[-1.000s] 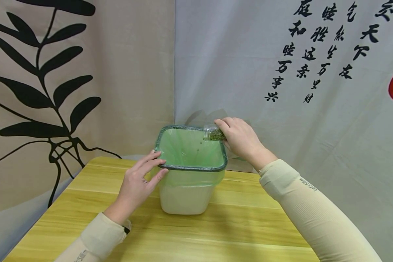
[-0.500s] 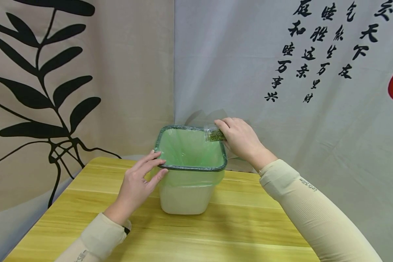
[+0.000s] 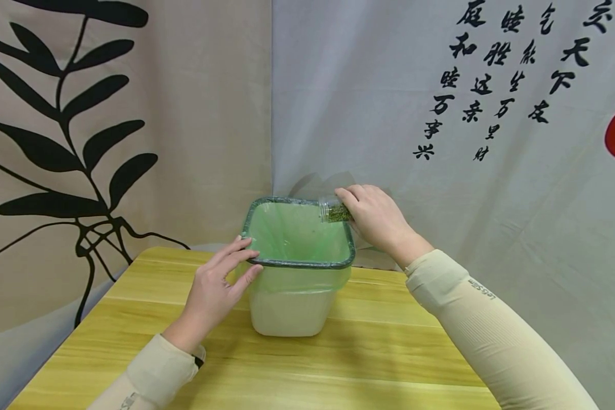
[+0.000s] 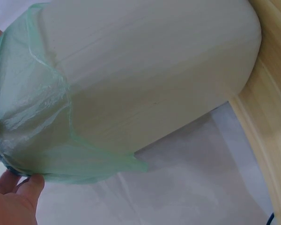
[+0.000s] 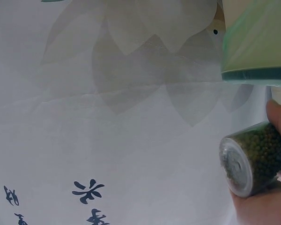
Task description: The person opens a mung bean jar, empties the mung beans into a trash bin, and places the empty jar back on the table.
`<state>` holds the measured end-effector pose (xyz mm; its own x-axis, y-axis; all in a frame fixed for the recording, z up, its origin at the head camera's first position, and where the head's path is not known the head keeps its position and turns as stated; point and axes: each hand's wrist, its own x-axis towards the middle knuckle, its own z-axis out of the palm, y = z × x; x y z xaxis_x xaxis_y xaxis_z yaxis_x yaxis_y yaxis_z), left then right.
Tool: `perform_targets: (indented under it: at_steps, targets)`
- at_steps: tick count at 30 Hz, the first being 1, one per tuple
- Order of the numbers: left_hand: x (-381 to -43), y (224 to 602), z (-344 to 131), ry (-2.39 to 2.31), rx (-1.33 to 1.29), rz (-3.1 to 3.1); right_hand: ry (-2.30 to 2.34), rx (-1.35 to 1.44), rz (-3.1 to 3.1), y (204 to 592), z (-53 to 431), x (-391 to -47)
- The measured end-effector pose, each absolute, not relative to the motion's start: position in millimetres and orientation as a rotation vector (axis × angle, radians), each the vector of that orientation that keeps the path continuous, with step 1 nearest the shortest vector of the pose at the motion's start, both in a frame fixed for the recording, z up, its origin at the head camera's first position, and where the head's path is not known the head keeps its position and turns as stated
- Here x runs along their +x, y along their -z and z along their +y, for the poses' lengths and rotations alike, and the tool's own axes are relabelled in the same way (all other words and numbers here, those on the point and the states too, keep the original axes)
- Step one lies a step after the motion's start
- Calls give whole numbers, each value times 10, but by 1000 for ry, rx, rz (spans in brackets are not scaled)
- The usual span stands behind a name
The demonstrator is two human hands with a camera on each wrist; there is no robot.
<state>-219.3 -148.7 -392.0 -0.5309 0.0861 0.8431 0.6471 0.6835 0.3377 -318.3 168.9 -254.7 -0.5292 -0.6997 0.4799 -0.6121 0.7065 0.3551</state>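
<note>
A whitish bin (image 3: 292, 313) stands on the table, lined with a green plastic bag (image 3: 297, 279) folded over its dark rim (image 3: 307, 264). My left hand (image 3: 216, 285) rests at the bin's left front corner, its spread fingertips on the rim and the thumb against the bag outside. In the left wrist view its fingertips (image 4: 32, 185) touch the rim. My right hand (image 3: 376, 219) grips a clear jar (image 5: 255, 159) of small green beans, tipped sideways over the right back edge, mouth toward the bin's inside. Beans (image 3: 337, 213) lie along the jar's lower side.
The wood-grain table (image 3: 184, 313) extends around the bin. Close behind hangs a cloth backdrop (image 3: 215, 142) with a black plant print and, to the right, black characters. Light sleeves cover both forearms.
One second ago several beans were dropping from the jar into the bin; now only a faint speck shows below its mouth. Both hands stay in place, and the view shifts very slightly.
</note>
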Motion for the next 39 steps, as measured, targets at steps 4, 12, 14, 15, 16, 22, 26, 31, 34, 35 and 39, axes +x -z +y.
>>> perform_targets:
  at_steps: [4,12,14,15,16,22,26,31,34,35,39]
  targets:
    - [-2193,3919,-1487,816,-564,-2023,187,1002,-2300,2546,1686,-3179]
    - [-2199,3924,-1487,810,-567,-2021,197,998,-2303,2555,1678,-3170]
    - [-2199,3926,-1487,812,-567,-2021,197,998,-2301,2557,1677,-3170]
    - [-2197,3927,-1486,813,-567,-2022,196,998,-2299,2557,1677,-3171]
    - [-2196,3927,-1486,814,-565,-2023,194,999,-2297,2556,1676,-3171]
    - [-2191,3925,-1486,816,-564,-2027,188,1003,-2292,2552,1675,-3165]
    - [-2194,3924,-1486,819,-565,-2025,186,1003,-2291,2553,1679,-3163]
    - [-2200,3925,-1488,817,-571,-2017,186,1003,-2293,2550,1677,-3167]
    - [-2203,3923,-1488,814,-575,-2011,189,1004,-2288,2548,1674,-3168]
    - [-2203,3924,-1489,813,-576,-2009,190,1004,-2285,2547,1672,-3167]
    - [-2204,3923,-1494,813,-578,-2005,191,1007,-2271,2544,1665,-3167]
